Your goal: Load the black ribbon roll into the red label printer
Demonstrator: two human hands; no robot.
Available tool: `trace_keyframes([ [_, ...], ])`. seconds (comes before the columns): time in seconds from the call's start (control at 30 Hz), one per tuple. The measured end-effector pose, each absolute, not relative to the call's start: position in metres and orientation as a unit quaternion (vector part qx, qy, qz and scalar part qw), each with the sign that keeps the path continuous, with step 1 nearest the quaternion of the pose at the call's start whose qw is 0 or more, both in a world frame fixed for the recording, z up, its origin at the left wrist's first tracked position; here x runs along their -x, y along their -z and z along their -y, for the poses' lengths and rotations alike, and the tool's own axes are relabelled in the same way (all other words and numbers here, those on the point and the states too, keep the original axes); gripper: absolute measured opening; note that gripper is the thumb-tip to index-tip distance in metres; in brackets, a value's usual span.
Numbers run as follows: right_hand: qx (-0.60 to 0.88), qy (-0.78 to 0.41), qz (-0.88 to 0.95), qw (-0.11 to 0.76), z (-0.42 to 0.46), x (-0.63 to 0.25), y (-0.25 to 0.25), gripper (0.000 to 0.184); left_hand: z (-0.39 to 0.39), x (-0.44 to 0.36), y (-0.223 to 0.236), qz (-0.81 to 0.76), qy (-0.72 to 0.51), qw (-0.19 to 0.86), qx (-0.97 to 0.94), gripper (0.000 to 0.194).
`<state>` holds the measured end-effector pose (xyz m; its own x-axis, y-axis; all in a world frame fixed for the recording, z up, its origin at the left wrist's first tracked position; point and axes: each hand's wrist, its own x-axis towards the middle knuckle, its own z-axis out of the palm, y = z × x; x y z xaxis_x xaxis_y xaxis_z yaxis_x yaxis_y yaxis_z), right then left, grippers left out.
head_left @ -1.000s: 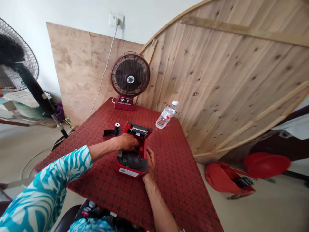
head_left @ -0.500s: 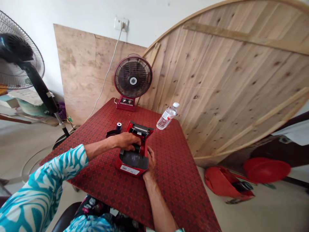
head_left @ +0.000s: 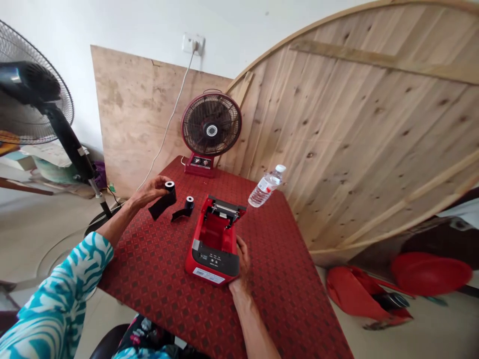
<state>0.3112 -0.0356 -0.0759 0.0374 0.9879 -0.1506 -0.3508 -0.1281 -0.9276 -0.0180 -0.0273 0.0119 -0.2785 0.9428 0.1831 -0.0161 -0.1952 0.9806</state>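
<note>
Patterned red worktop (head_left: 284, 299), lower centre: left hand (head_left: 151, 192) pinches dark roll (head_left: 170, 196) near second roll (head_left: 189, 205); right hand (head_left: 243, 262) braces open red device (head_left: 215, 254), closure unclear. Roll-shifting step, seemingly; setting down calls for upright roll.

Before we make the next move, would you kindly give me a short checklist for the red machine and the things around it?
1. Left hand holding a black roll: ok.
2. Second roll fully wound: not ok, its strip trails on the table.
3. Right hand against the red machine's side: ok.
4. Lid raised: ok.
5. Bottle capped: ok.
6. Machine's power on: cannot tell.
</note>
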Motion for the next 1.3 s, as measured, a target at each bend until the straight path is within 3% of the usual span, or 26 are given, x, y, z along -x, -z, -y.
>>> trace_keyframes([
  [0.27, 0.460, -0.589, 0.360, 0.558, 0.035, -0.313, 0.077, 0.052, 0.014, 0.004, 0.033, -0.577, -0.503, 0.361, -0.533, 0.038],
  [0.57, 0.464, -0.575, 0.390, 0.550, 0.034, -0.315, 0.081, 0.049, -0.007, -0.002, 0.000, -0.661, -0.300, 0.244, -0.643, 0.048],
  [0.77, 0.462, -0.570, 0.390, 0.557, 0.032, -0.314, 0.085, 0.048, -0.027, -0.031, 0.001, -0.697, -0.201, 0.174, -0.666, 0.030],
  [0.87, 0.455, -0.564, 0.398, 0.562, 0.029, -0.314, 0.090, 0.048, -0.025, -0.037, -0.001, -0.693, -0.212, 0.164, -0.669, 0.024],
  [1.03, 0.446, -0.552, 0.414, 0.570, 0.028, -0.312, 0.093, 0.049, 0.002, -0.024, -0.018, -0.659, -0.289, 0.188, -0.668, 0.032],
  [1.2, 0.438, -0.576, 0.387, 0.571, 0.032, -0.307, 0.083, 0.046, 0.046, -0.024, -0.048, -0.502, -0.485, 0.350, -0.624, 0.035],
  [1.3, 0.441, -0.581, 0.371, 0.575, 0.033, -0.304, 0.079, 0.046, 0.063, -0.049, -0.060, -0.464, -0.448, 0.413, -0.643, 0.037],
])
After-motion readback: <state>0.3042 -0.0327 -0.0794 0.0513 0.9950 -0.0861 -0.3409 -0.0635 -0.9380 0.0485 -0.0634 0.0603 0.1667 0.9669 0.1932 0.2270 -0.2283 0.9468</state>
